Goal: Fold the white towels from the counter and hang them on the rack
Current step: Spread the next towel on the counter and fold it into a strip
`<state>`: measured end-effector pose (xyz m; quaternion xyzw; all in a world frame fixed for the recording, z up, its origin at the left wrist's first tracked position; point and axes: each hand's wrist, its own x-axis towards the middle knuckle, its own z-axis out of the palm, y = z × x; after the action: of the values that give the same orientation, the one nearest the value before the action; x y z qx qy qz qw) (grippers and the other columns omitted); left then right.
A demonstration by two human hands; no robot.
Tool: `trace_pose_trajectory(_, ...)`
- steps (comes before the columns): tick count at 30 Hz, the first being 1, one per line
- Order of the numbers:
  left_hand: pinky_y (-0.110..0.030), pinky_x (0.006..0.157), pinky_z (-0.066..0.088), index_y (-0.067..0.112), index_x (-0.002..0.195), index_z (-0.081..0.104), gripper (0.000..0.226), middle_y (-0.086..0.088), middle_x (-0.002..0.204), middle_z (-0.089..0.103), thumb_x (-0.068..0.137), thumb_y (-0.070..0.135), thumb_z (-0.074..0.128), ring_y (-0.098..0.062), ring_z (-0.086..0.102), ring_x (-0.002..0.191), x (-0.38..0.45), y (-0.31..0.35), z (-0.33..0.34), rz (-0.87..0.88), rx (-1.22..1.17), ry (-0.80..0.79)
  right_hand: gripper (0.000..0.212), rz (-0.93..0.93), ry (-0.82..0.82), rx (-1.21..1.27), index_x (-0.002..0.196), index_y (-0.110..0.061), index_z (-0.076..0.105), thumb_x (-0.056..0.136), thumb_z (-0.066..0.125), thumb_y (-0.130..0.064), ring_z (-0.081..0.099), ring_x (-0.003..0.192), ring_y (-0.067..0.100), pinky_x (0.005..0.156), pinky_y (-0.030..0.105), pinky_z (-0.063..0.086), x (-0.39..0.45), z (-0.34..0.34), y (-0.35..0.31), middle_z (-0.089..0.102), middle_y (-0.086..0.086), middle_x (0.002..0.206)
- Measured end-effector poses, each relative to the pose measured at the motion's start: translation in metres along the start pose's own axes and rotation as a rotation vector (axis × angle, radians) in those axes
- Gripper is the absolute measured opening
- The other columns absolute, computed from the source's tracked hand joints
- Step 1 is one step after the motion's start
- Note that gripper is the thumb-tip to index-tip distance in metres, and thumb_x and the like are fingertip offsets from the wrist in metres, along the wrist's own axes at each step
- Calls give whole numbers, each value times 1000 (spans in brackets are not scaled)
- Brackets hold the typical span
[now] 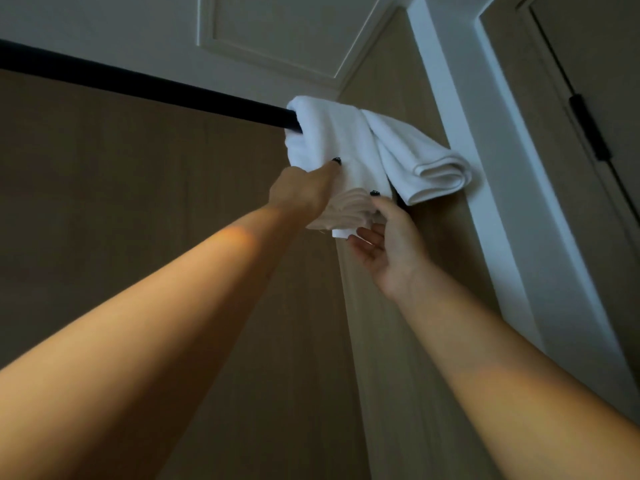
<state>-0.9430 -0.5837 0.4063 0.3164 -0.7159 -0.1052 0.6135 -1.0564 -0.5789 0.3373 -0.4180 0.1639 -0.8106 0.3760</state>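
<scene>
Overhead, left hand [304, 192] pinches a towel [341, 147] draped over the rod [145, 86]; right hand [388, 237], fingers relaxed, touches its hem. Second towel [415, 161] hangs just right. No writing shows.

The single head view looks steeply upward, close beneath the black rack bar [145, 86], toward wall and ceiling.

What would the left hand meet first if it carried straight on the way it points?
The left hand points up at the white towel it already touches; straight on lies that towel, with the black rack bar probably behind, though depth is unclear.
</scene>
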Motion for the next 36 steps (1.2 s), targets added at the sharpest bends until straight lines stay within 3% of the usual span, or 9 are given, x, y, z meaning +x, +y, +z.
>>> trace_pose_trajectory(5, -41, 96, 49, 3, 121, 57, 61, -10, 114, 64, 93, 56, 49, -29, 62, 102, -21, 13, -16, -22, 95, -29, 22, -21, 18, -223, 99, -18, 61, 97, 51, -38, 59, 85, 17, 72, 29, 51, -24, -2, -3, 60, 3, 95)
trace_pose_trajectory(7, -33, 79, 47, 7, 97, 59, 51, -5, 91, 61, 96, 56, 45, -21, 59, 82, -30, 20, -21, -25, 120, -14, 21, -38, 20, -391, 91, -19, 57, 99, 47, -35, 59, 87, 18, 82, 36, 53, -37, -5, -7, 59, 4, 93)
trace_pose_trajectory(9, -33, 63, 38, 5, 96, 60, 52, -7, 79, 57, 96, 55, 44, -22, 55, 69, -41, 27, -28, -26, 136, -2, 22, -82, 10, -595, 84, -18, 56, 99, 47, -33, 58, 85, 21, 90, 44, 52, -50, -9, -13, 58, 5, 87)
trace_pose_trajectory(12, -39, 65, 46, 0, 132, 52, 69, -24, 123, 61, 95, 58, 42, -40, 61, 109, -59, 31, -38, -56, 209, 11, 25, -230, -98, -964, 97, -11, 63, 99, 49, -31, 55, 75, 15, 69, 31, 49, -71, -17, -28, 59, 1, 84)
trace_pose_trajectory(14, -34, 61, 43, 6, 132, 52, 69, -21, 129, 59, 92, 61, 41, -37, 61, 110, -76, 28, -47, -69, 260, 14, 33, -337, -247, -1228, 123, -13, 58, 100, 49, -34, 58, 93, 15, 70, 24, 43, -83, -24, -35, 61, 2, 114)
trace_pose_trajectory(16, -30, 58, 39, 8, 131, 53, 68, -18, 125, 61, 91, 62, 41, -32, 63, 98, -97, 23, -58, -75, 307, -5, 53, -382, -377, -1436, 145, -15, 41, 99, 49, -40, 45, 132, 21, 100, 28, 40, -92, -32, -38, 43, 3, 149)
trace_pose_trajectory(18, -30, 58, 38, 7, 136, 49, 68, -18, 127, 60, 95, 61, 39, -33, 62, 100, -118, 18, -73, -100, 395, -11, 63, -380, -481, -1568, 152, -17, 30, 99, 47, -46, 30, 144, 21, 115, 34, 29, -105, -35, -39, 30, 3, 158)
trace_pose_trajectory(27, -28, 109, 28, 9, 155, 21, 72, -9, 159, 30, 100, 53, 37, -26, 30, 145, -213, -4, -155, -175, 761, -176, 71, -340, -776, -1708, 155, -18, 20, 97, 47, -50, 24, 147, 18, 118, 39, 26, -171, -3, -25, 22, 0, 161)
trace_pose_trajectory(36, -30, 120, 12, 11, 157, 14, 72, -6, 164, 17, 101, 50, 38, -14, 4, 152, -285, -61, -268, -220, 851, -312, 74, -258, -932, -1721, 156, -19, 12, 97, 48, -47, 19, 149, 18, 119, 38, 25, -240, 69, 40, 11, -3, 164)
